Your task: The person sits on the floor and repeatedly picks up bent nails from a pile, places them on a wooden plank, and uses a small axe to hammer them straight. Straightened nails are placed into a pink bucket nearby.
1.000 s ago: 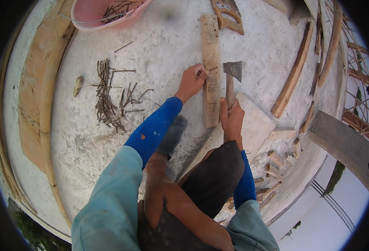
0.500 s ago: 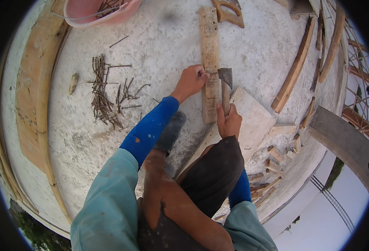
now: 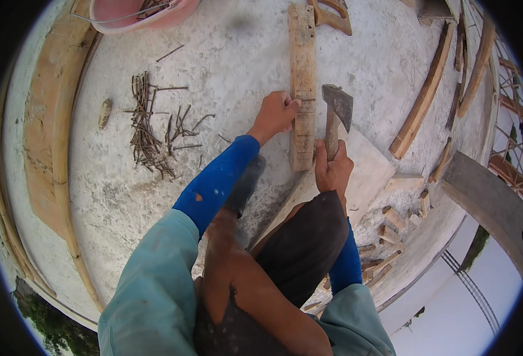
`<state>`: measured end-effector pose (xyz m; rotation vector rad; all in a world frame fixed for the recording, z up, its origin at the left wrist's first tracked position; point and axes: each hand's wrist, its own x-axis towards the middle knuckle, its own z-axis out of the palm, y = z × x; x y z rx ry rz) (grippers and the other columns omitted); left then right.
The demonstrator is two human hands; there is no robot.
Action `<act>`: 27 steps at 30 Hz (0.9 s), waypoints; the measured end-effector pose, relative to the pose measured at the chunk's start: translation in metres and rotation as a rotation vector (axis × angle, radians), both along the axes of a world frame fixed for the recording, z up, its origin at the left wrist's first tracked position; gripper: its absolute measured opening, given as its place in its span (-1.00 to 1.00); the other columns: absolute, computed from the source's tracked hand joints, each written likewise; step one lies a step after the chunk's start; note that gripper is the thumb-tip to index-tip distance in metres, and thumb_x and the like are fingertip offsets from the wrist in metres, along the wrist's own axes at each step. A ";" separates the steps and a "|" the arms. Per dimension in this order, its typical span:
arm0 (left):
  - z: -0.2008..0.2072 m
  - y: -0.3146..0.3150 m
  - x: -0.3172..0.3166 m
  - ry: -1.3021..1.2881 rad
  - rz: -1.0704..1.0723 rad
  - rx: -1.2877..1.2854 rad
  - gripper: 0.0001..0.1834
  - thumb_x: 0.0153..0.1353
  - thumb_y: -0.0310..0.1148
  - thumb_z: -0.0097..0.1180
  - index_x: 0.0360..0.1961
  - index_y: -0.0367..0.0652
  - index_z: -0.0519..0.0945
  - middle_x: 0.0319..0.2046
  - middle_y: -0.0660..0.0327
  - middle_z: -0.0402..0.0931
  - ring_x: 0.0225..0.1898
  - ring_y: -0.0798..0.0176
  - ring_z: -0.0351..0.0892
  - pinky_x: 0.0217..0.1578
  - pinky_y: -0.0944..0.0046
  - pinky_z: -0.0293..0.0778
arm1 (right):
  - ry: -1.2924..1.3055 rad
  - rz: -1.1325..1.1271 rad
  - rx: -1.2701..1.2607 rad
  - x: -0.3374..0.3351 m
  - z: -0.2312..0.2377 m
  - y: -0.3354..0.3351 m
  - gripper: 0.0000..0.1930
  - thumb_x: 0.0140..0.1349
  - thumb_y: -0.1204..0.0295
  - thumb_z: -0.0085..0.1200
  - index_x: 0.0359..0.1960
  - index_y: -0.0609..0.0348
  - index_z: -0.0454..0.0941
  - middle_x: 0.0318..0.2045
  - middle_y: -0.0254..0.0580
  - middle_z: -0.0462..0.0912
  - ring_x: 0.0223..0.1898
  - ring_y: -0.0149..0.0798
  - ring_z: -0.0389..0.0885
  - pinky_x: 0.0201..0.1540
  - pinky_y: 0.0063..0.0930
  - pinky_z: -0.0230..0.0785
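In the head view, my right grip [image 3: 334,171] is closed around the handle of a hatchet [image 3: 337,105], low down, with the metal head clear of my fingers on the far side. That head sits just right of the right edge of a plank [image 3: 303,77], a narrow gap between them, its wider part turned right. My right knuckles are near the plank's near right corner.

My left grip [image 3: 276,114] is curled in at the plank's left edge, nearer its near end than its far one, thumb over the wood. A thin dark line crosses the plank by my fingertips; whether it is a nail in my grip or only a mark, I cannot tell.

The plank lies lengthwise away from me on the concrete floor [image 3: 232,65]. Beside its far right corner is a saw [image 3: 341,25]. Toward the floor's left edge, a heap of nails [image 3: 143,133] lies well apart from my left grip, with a pink tub [image 3: 125,25] beyond. Small wood blocks [image 3: 394,218] are scattered toward the floor's right edge.
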<state>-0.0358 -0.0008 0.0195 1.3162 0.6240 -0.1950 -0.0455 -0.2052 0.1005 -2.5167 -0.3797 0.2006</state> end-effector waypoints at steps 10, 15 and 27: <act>0.003 -0.010 -0.003 0.012 0.038 -0.083 -0.63 0.52 -0.23 0.11 -0.37 -0.32 0.59 -0.63 0.15 0.59 -0.68 0.32 0.59 -0.65 0.26 0.49 | 0.152 -0.052 -0.107 0.004 -0.002 0.003 -0.59 0.49 0.15 0.19 -0.20 0.36 0.54 -0.56 0.28 0.67 -0.46 0.34 0.72 -0.43 0.02 0.52; 0.000 -0.011 0.000 -0.027 0.066 -0.054 -0.62 0.51 -0.27 0.09 -0.38 -0.39 0.58 -0.63 0.04 0.61 -0.67 0.22 0.65 -0.61 0.17 0.53 | 0.038 -0.010 -0.042 0.000 -0.004 0.007 -0.55 0.48 0.13 0.20 -0.22 0.41 0.55 -0.54 0.30 0.68 -0.47 0.31 0.74 -0.40 0.02 0.53; 0.003 -0.011 0.001 -0.002 0.094 -0.075 -0.60 0.54 -0.22 0.07 -0.35 -0.39 0.59 -0.62 0.12 0.57 -0.67 0.26 0.62 -0.62 0.20 0.51 | 0.193 -0.196 0.017 0.013 0.025 0.025 -0.63 0.47 0.19 0.22 -0.31 0.30 0.50 -0.55 0.19 0.68 -0.48 0.17 0.76 -0.40 -0.11 0.53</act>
